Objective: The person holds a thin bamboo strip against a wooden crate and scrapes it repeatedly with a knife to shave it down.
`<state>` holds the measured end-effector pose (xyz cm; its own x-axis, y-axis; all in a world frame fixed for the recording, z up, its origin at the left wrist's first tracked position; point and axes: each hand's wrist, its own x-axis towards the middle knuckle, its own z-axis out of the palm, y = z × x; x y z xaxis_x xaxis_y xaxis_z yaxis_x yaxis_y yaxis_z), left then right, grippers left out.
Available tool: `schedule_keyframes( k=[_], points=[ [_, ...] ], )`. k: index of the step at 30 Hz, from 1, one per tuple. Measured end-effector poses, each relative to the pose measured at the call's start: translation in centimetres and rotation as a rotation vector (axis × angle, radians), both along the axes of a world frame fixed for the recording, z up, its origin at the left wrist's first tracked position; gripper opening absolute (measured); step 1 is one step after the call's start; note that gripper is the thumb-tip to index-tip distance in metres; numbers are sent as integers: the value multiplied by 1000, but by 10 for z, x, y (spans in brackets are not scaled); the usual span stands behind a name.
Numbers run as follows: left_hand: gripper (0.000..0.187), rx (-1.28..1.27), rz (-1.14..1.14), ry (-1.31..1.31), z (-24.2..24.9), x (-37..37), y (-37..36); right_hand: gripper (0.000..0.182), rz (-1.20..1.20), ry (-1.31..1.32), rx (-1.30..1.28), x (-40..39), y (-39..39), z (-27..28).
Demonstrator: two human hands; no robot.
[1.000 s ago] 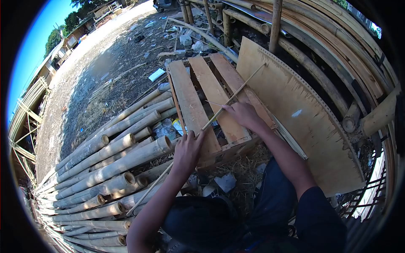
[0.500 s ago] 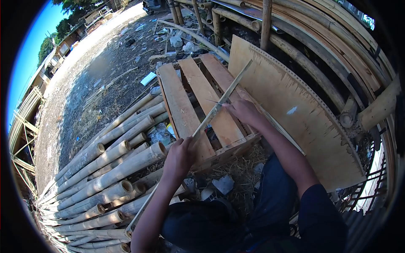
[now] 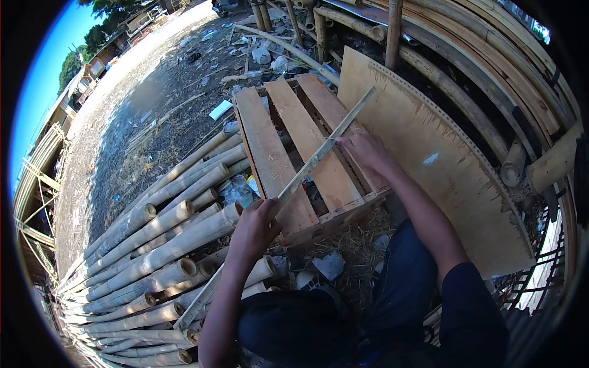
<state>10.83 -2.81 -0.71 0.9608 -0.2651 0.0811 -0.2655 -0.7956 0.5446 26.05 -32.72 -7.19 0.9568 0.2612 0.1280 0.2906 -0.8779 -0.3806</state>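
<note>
A long, pale bamboo strip [image 3: 313, 164] slants over the slatted wooden crate [image 3: 279, 147], running from the lower left up to the right. My left hand [image 3: 254, 227] is closed around it near the crate's front left corner. Behind that hand, its lower end [image 3: 199, 306] passes my forearm toward the bamboo poles. My right hand [image 3: 366, 151] is closed at the strip's upper part, above the crate's right slat. From its fingers a thin, pointed blade sticks out against the strip; its handle is hidden in the hand.
Cut bamboo poles [image 3: 165, 248] lie stacked on the left. A curved plywood sheet [image 3: 429, 165] leans at the right of the crate, before a rack of long timber [image 3: 491, 67]. Litter and a white scrap [image 3: 221, 110] lie on the ground beyond.
My right hand has moved slightly to the right and up along the strip, and the blade now shows less. The view has shifted a little; my left hand keeps its hold.
</note>
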Motion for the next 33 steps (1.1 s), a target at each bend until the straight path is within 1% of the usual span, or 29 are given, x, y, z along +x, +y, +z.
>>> schedule_keyframes(
  k=[2,5,6,7,9,11,13,14,16,17,19,20,22,23,25,26,27,29,31,32,33],
  points=[
    [45,0,-14,-54,1,2,0,64,-45,-80,-58,3,9,-13],
    [43,21,-19,-49,6,4,4,65,-8,-85,-109,-12,22,-10],
    [43,10,-19,-24,5,-1,8,65,-76,-108,-144,-3,13,-15],
    [44,3,-20,2,5,-6,12,65,-75,-100,-137,5,-1,-20],
    [43,18,-24,-10,7,-7,15,66,-205,-50,-75,21,-21,-12],
    [42,15,-26,-22,7,-6,16,65,-195,-33,-95,9,-8,-13],
    [43,40,-46,-49,6,-2,15,65,7,-51,-55,-18,23,-3],
    [43,36,-45,-48,5,-4,16,65,7,-50,-59,-18,21,-1],
    [43,47,-6,-19,1,-12,22,66,-61,32,-76,-15,18,-1],
    [43,55,-4,-16,2,-18,25,66,-58,35,-68,-6,6,-3],
    [40,-31,21,25,8,-26,27,66,-251,133,-31,13,-28,1],
    [42,-13,31,5,8,-26,26,66,-255,125,-41,12,-26,-3],
    [43,-13,27,-6,4,-22,24,67,-178,33,16,-9,0,-6],
    [43,10,22,-11,3,-20,23,67,-186,34,7,-22,12,-5],
    [43,10,12,-9,-2,-23,25,65,-7,97,-15,-41,31,1],
    [43,0,14,-30,-7,-27,29,64,24,48,-43,-35,24,-2],
    [43,-7,16,-48,-10,-32,34,64,23,55,-36,-25,8,-4],
    [43,10,20,-38,-8,-44,40,67,-228,60,16,-4,-22,-7],
    [43,-5,27,-42,-5,-45,39,66,-242,63,-19,-1,-21,-10],
    [43,28,55,-24,-5,-44,38,66,-259,70,-53,-1,-23,-12],
    [43,63,80,-1,-5,-44,36,66,-185,49,-84,-12,-6,-11]
  ],
)
